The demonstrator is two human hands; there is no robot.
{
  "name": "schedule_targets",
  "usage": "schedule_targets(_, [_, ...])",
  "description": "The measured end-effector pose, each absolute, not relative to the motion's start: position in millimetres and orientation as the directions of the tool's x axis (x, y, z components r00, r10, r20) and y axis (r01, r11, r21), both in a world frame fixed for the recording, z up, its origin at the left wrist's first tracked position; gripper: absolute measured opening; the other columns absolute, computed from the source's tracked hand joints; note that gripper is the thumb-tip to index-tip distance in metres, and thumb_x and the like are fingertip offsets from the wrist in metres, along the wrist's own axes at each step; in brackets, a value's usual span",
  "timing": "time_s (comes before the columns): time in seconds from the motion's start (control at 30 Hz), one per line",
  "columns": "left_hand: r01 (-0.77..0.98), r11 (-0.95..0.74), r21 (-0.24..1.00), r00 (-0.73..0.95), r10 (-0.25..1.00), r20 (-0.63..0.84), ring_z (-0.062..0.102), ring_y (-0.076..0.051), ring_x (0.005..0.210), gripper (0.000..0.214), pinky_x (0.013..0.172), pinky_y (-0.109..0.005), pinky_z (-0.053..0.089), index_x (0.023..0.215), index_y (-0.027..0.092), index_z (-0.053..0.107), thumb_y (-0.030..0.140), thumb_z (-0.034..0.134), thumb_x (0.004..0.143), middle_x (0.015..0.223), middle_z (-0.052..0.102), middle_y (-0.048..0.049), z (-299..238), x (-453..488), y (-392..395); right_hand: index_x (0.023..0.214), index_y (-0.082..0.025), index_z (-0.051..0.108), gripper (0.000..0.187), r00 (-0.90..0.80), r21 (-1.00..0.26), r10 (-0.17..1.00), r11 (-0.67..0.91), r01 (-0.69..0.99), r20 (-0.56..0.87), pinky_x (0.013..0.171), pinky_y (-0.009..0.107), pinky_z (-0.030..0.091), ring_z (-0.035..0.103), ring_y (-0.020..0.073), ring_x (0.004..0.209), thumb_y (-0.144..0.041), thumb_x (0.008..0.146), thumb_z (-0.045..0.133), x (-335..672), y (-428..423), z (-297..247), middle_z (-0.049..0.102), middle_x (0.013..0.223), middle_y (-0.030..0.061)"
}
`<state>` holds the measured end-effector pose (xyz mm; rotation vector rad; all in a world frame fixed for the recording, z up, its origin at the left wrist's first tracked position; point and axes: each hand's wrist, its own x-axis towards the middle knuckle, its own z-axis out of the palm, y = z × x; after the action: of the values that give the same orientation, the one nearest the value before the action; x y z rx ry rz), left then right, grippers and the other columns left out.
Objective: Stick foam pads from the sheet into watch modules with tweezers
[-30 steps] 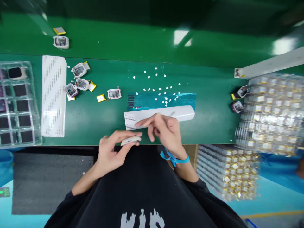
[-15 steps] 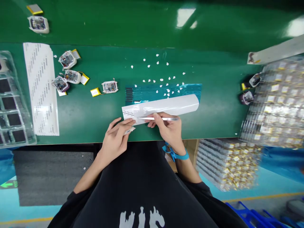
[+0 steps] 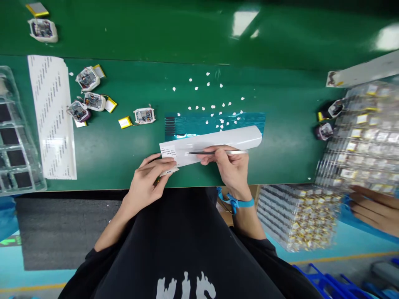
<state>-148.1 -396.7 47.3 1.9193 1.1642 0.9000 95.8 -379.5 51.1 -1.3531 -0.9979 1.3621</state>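
Green worktop [image 3: 124, 145] is carrying everything in view, and the person's two bare hands are working at its near edge. The left hand [image 3: 149, 180] is lying with its fingers bent, its grip closing on a small white casing [image 3: 170, 170] that is sitting just under the left end of a long white sheet [image 3: 212, 143]; the fingertips are also touching that end of the sheet, where small print is showing. The right hand [image 3: 230, 166] is wearing a blue wrist strap [image 3: 237, 202] and its grip is pinching a pair of slim metal tweezers [image 3: 215, 152], which are lying nearly level over the white sheet with the tip pointing left. Just beyond the sheet a blue film strip [image 3: 215, 120] is showing, and small white bits [image 3: 212, 106] are lying scattered over it and beyond it. Further left, several open electronic modules [image 3: 93, 101] with yellow battery cells [image 3: 124, 122] are lying beside a printed white backing sheet [image 3: 51, 116], and a clear compartment tray [image 3: 14, 137] is sitting at the far left edge. On the right, clear trays of small parts [image 3: 358, 137] are standing stacked, and another person's hand [image 3: 374, 207] is reaching in at the right edge.
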Motion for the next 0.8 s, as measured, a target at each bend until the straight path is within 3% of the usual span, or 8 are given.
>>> schedule_targets(0.1, [0.333,-0.136,0.933,0.168,0.982,0.083,0.082,-0.017,0.074,0.016,0.077,-0.027,0.069,0.114,0.022,0.079,0.016,0.072,0.101,0.097,0.085,-0.0010,58.6,-142.2,-390.1,0.088,-0.022,0.083,0.042,0.118,-0.986,0.980,-0.151,-0.074,-0.159,0.055,0.033,0.067,0.076,0.0217,0.057,-0.063,0.094,0.078,85.1,-378.7,59.5,0.080,0.070,0.0037])
schedule_targets(0.17, [0.204,0.004,0.979,0.144,0.989,-0.034,0.080,-0.015,0.063,0.016,0.067,-0.023,0.067,0.116,0.021,0.081,0.020,0.073,0.102,0.096,0.085,-0.0015,67.4,-138.3,-382.9,0.088,-0.023,0.082,0.040,0.127,-0.993,0.987,-0.093,-0.068,-0.101,0.053,0.033,0.067,0.076,0.0218,0.056,-0.061,0.098,0.075,76.0,-377.5,66.9,0.079,0.069,0.0029])
schedule_targets(0.33, [-0.043,0.252,0.967,0.360,0.907,-0.220,0.084,-0.024,0.075,0.034,0.074,-0.031,0.073,0.129,0.017,0.077,0.030,0.080,0.098,0.100,0.086,-0.0078,84.5,-133.9,-369.0,0.091,-0.023,0.080,0.034,0.071,-0.999,0.997,-0.037,-0.029,-0.039,0.050,0.028,0.066,0.076,0.0191,0.056,-0.051,0.105,0.069,62.3,-374.7,84.5,0.080,0.072,0.0028])
schedule_targets(0.5, [-0.034,0.225,0.974,0.311,0.928,-0.203,0.085,-0.025,0.082,0.036,0.080,-0.031,0.074,0.129,0.017,0.078,0.025,0.084,0.095,0.102,0.086,-0.0076,90.4,-130.3,-370.3,0.091,-0.021,0.080,0.034,0.056,-0.999,0.997,-0.045,0.026,-0.044,0.050,0.027,0.065,0.077,0.0183,0.059,-0.048,0.107,0.065,61.6,-376.9,94.4,0.081,0.075,0.0041])
schedule_targets(0.8, [-0.088,0.294,0.952,0.352,0.903,-0.247,0.085,-0.024,0.080,0.037,0.080,-0.033,0.075,0.132,0.016,0.076,0.025,0.083,0.096,0.101,0.086,-0.0072,94.6,-131.3,-371.0,0.100,-0.022,0.080,0.021,0.033,-0.994,0.999,0.029,-0.110,0.025,0.058,0.029,0.068,0.079,0.0172,0.063,-0.027,0.110,0.062,61.1,-378.0,91.3,0.084,0.085,0.0027])
